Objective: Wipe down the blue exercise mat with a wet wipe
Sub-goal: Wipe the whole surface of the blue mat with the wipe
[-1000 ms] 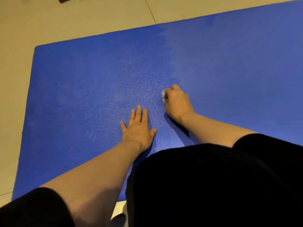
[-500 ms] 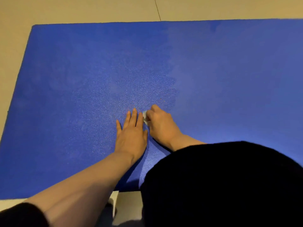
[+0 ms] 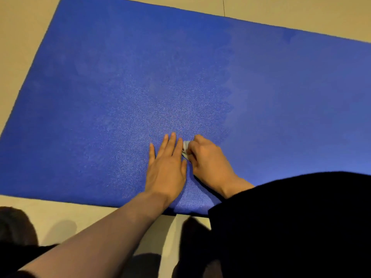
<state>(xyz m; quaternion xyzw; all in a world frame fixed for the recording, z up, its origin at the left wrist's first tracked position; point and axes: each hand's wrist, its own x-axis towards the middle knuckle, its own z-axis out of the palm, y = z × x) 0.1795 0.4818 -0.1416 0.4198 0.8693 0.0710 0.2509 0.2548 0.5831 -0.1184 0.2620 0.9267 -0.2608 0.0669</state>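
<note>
The right hand (image 3: 208, 161) has its fingers curled into a tight grip around a small bunched white wet wipe (image 3: 185, 149), of which only a pale corner shows past the knuckles; bunching it that way likely puts firm pressure on the spot being scrubbed. Just beside it, the wipe nearly touching its index finger, the left hand (image 3: 166, 167) lies flat with straight fingers pressed on the wide blue textured foam exercise mat (image 3: 120, 87), holding nothing, probably to brace the body and keep the mat from sliding. Both hands sit near the mat's near edge. Left of a wavy line the surface is darker and grainier, perhaps damp, and right of it paler. The mat lies on a beige tiled floor (image 3: 24, 37).
</note>
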